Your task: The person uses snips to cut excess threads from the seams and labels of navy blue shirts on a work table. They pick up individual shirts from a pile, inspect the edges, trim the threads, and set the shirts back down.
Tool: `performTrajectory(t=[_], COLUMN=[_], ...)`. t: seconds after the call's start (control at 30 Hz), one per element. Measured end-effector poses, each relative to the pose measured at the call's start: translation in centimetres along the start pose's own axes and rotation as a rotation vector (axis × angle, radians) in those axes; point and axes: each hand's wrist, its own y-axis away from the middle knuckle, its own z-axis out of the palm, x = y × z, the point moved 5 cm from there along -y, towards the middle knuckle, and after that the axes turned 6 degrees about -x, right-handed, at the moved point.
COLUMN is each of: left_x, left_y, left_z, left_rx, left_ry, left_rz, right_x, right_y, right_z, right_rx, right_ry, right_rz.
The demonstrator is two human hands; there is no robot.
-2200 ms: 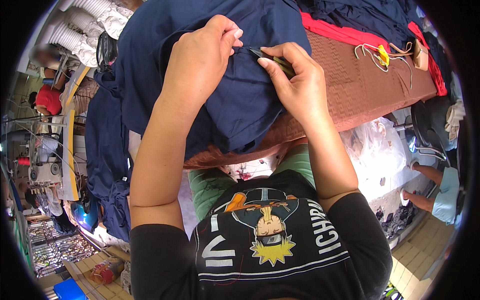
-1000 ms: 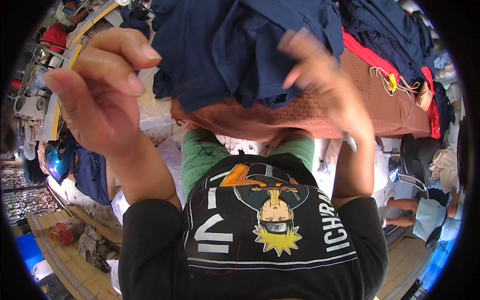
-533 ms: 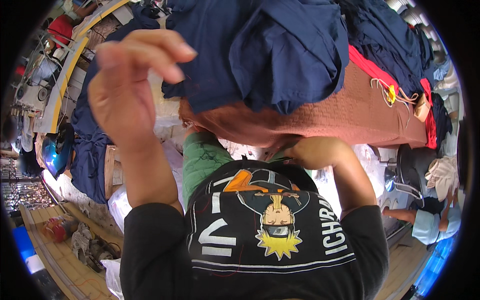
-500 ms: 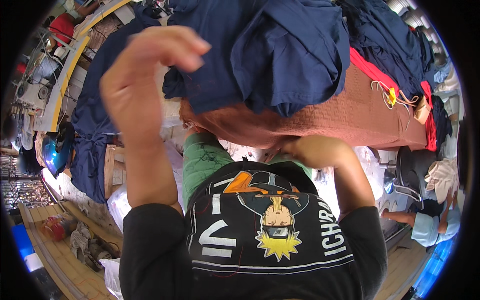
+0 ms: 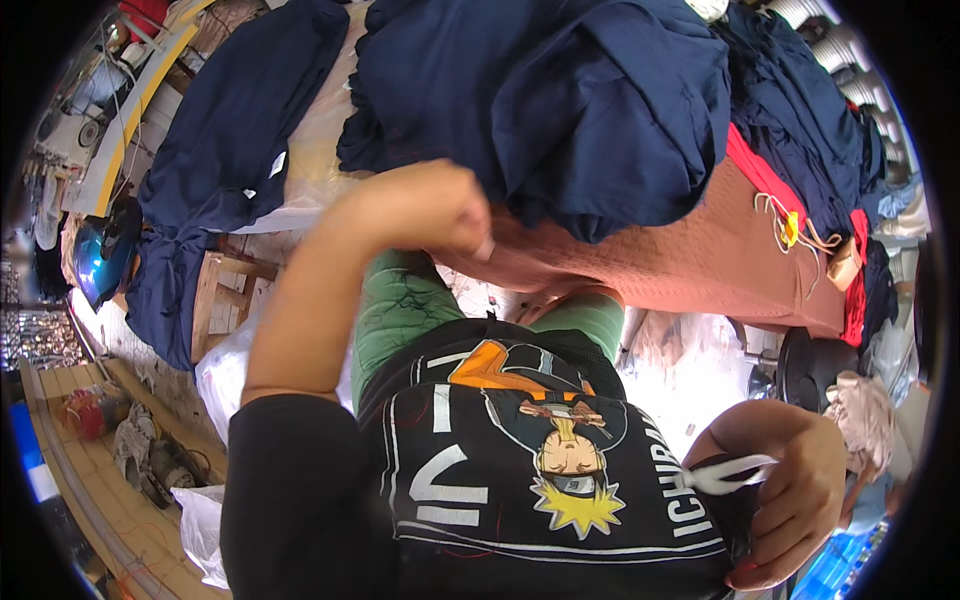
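Left hand (image 5: 420,210) is curled shut at the rust cloth (image 5: 680,260) edge, under the navy pile (image 5: 560,110); we'd grip that edge firmly before pulling. Cloth looks textured, lying flat on the table. Right hand (image 5: 790,490), down by our side, pinches a white strip (image 5: 725,472).

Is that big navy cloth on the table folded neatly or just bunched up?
Bunched up: the navy cloth lies in loose, rumpled folds over the brown cover.
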Motion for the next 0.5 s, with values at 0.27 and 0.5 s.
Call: performTrajectory(t=[0.27,0.5], left_x=[-12.0,-12.0], left_y=[4.1,4.1], left_z=[-7.9,-9.2], left_rx=[1.148,1.472], left_ry=[0.196,0.460], left_rz=[-0.207,-0.094], right_x=[9.1,16.1], right_y=[5.8,10.0], right_z=[-12.0,-15.8], right_rx=[0.730,0.815], right_ry=[0.973,1.206], right_rz=[1.017,1.054])
